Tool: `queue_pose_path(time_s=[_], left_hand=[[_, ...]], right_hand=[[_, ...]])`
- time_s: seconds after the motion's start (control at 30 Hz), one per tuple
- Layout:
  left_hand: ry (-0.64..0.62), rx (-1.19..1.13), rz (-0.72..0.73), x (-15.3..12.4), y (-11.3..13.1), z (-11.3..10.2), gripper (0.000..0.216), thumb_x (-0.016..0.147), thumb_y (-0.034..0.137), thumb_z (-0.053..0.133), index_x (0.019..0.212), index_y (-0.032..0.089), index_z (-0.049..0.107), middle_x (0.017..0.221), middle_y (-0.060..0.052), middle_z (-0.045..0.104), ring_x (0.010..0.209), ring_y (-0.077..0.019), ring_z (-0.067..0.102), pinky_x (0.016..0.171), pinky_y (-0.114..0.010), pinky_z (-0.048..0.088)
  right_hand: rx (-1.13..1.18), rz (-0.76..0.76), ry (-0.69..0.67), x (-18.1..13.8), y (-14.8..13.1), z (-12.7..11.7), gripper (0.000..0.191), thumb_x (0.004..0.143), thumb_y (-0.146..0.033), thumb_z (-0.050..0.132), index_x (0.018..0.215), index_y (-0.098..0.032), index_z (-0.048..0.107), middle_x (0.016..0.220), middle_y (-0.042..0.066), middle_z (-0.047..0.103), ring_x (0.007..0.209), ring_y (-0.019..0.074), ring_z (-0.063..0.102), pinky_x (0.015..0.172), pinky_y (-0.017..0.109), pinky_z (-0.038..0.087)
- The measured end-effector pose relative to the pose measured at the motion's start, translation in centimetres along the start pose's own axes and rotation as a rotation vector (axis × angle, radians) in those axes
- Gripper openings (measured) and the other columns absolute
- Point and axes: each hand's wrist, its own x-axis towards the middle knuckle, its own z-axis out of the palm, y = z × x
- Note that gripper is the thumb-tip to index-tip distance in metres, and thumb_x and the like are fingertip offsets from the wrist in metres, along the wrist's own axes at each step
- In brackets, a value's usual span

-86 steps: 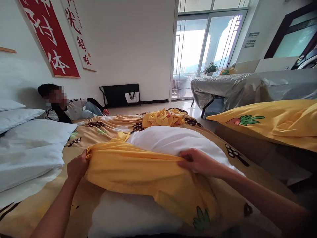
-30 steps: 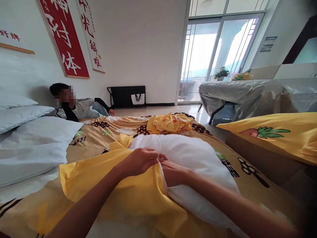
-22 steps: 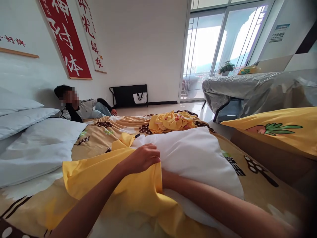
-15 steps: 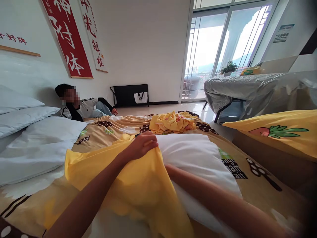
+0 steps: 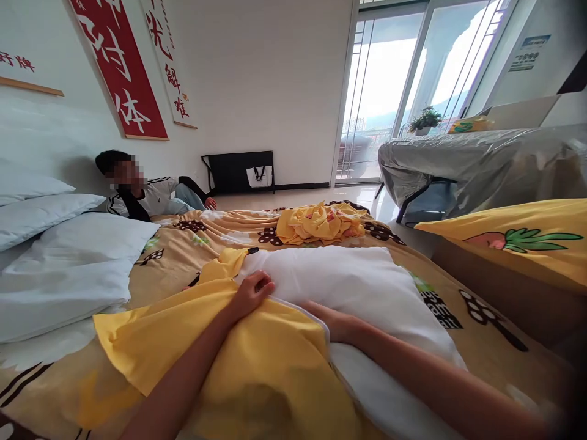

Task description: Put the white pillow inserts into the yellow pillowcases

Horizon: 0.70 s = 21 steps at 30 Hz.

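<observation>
A yellow pillowcase [image 5: 270, 354] lies over the near left part of a white pillow [image 5: 348, 275] on the bed. With fingers curled, my left hand [image 5: 252, 293] grips the pillowcase at its open edge, above the pillow. My right hand [image 5: 326, 318] rests against the pillow at the mouth of the pillowcase. The pale-trimmed edge of the case covers its fingers, so their grip is hidden. A corner of the pillowcase with a small dark patch reaches past my left hand, at the pillow's far left end.
More white pillows [image 5: 77, 269] are piled at left. A crumpled yellow cloth [image 5: 321, 223] lies on the patterned bedspread [image 5: 477, 305]. A person [image 5: 158, 195] reclines at the far left. At right are a yellow carrot-print pillow [image 5: 527, 235] over a box and a plastic-covered table [image 5: 458, 153].
My left hand has lowered and shifted left, bringing the pillowcase edge down onto the pillow. My right hand now shows more at the case's mouth. The view has shifted slightly.
</observation>
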Motion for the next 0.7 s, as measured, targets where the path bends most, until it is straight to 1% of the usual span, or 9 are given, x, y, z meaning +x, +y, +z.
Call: queue_pose_path(time_s=[0.1,0.17,0.23,0.37,0.43,0.5,0.6,0.63,0.7], left_hand=[[0.06,0.026,-0.017,-1.3,-1.7,0.6,0.035,0.091,0.047,0.039,0.073,0.018,0.048,0.073,-0.001,0.049,0.073,-0.016,0.046,0.07,-0.03,0.037],[0.061,0.036,0.001,-1.6,-1.9,0.8,0.038,0.093,0.045,0.034,0.068,0.019,0.044,0.072,-0.001,0.048,0.074,-0.0159,0.046,0.073,-0.03,0.037],[0.04,0.045,0.029,-1.7,-1.6,0.7,0.04,0.094,0.044,0.032,0.064,0.019,0.041,0.071,0.0,0.047,0.074,-0.0155,0.045,0.073,-0.03,0.036],[0.008,0.075,0.062,-1.9,-1.1,0.2,0.042,0.095,0.043,0.03,0.062,0.019,0.041,0.069,0.0,0.047,0.071,-0.0151,0.045,0.071,-0.031,0.035],[0.005,0.09,0.06,-2.2,-1.2,0.1,0.044,0.095,0.044,0.029,0.061,0.019,0.04,0.067,0.0,0.046,0.07,-0.015,0.044,0.069,-0.03,0.034],[0.02,0.098,0.047,-2.5,-1.4,0.0,0.045,0.095,0.044,0.028,0.059,0.019,0.038,0.067,0.0,0.046,0.069,-0.0148,0.045,0.068,-0.03,0.035],[0.072,0.099,0.009,-2.9,-1.9,0.0,0.048,0.096,0.045,0.021,0.059,0.019,0.038,0.067,-0.001,0.046,0.068,-0.0147,0.046,0.068,-0.03,0.036],[0.081,0.1,-0.005,-3.1,-2.1,0.0,0.049,0.096,0.045,0.019,0.059,0.019,0.039,0.068,-0.001,0.047,0.068,-0.0147,0.046,0.068,-0.029,0.036],[0.081,0.113,-0.033,-3.3,-2.4,-0.2,0.051,0.095,0.047,0.019,0.058,0.019,0.041,0.069,-0.002,0.05,0.068,-0.0152,0.049,0.069,-0.029,0.038]], right_hand=[[0.503,0.122,0.132,-1.8,0.6,1.1,0.017,0.06,-0.027,0.062,0.07,-0.013,0.063,0.066,-0.001,0.059,0.066,0.0117,0.053,0.065,0.023,0.043],[0.579,0.207,0.178,-3.3,-0.1,2.2,0.02,0.062,-0.031,0.058,0.071,-0.014,0.061,0.066,0.0,0.056,0.065,0.011,0.052,0.066,0.024,0.042],[0.335,0.278,0.097,-4.7,-1.5,3.2,0.018,0.065,-0.033,0.058,0.069,-0.015,0.056,0.063,-0.002,0.051,0.06,0.0092,0.046,0.06,0.022,0.038],[-0.489,0.29,-0.02,-6.3,-5.0,4.3,0.018,0.07,-0.022,0.053,0.058,-0.018,0.04,0.053,-0.006,0.039,0.049,0.0065,0.028,0.046,0.023,0.021],[-0.618,0.279,0.004,-6.6,-6.2,4.4,0.019,0.069,-0.018,0.051,0.056,-0.019,0.038,0.051,-0.005,0.038,0.048,0.0068,0.027,0.046,0.024,0.019],[-0.459,0.23,0.107,-6.7,-6.9,4.4,0.013,0.069,-0.02,0.052,0.059,-0.018,0.043,0.056,-0.004,0.042,0.053,0.0078,0.034,0.048,0.023,0.024],[-0.007,0.111,0.366,-6.4,-6.2,4.2,0.013,0.07,-0.029,0.054,0.073,-0.017,0.05,0.068,-0.001,0.05,0.064,0.0106,0.043,0.057,0.023,0.033],[0.093,0.1,0.392,-6.3,-5.6,4.2,0.016,0.07,-0.03,0.056,0.074,-0.017,0.05,0.069,-0.001,0.051,0.065,0.0108,0.044,0.058,0.023,0.033],[0.14,0.16,0.328,-6.3,-4.1,4.1,0.017,0.067,-0.029,0.059,0.072,-0.016,0.049,0.066,-0.003,0.048,0.063,0.0096,0.041,0.056,0.022,0.03]])
